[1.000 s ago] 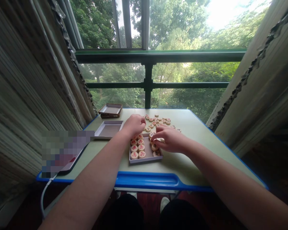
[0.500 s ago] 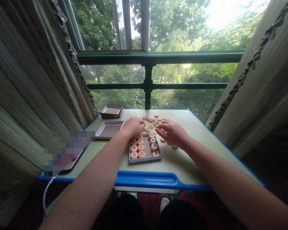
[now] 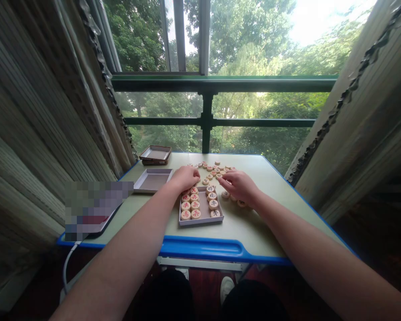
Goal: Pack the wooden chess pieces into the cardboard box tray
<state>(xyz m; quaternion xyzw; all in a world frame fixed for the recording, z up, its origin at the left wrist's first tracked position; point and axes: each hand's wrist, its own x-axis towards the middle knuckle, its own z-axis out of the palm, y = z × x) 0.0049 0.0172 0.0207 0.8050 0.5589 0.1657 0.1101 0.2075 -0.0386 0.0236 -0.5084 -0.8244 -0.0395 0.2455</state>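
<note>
A shallow white box [image 3: 200, 222] holds round wooden xiangqi pieces, with red-marked ones [image 3: 195, 205] in two columns on its left and black-marked ones [image 3: 213, 204] down its right side. My left hand [image 3: 186, 177] is over the box's far left corner, fingers curled together; what they hold is hidden. At the near edge of the loose pieces [image 3: 210, 168], my right hand [image 3: 239, 183] has its thumb and fingertips closed at a xiangqi piece [image 3: 219, 176]. More loose black-marked pieces [image 3: 225, 195] lie beneath and beside that hand, partly covered by it.
An open white box lid or tray [image 3: 153, 181] lies left of my left hand, with stacked brown trays [image 3: 155, 154] behind it. A device with a cable [image 3: 102, 225], partly blurred out, rests at the table's left. A blue rim with a groove [image 3: 203, 248] edges the table [image 3: 267, 232].
My right fingers, spread apart before, have come together at a piece by the pile. My left hand stays near the box's far left corner, with little visible movement.
</note>
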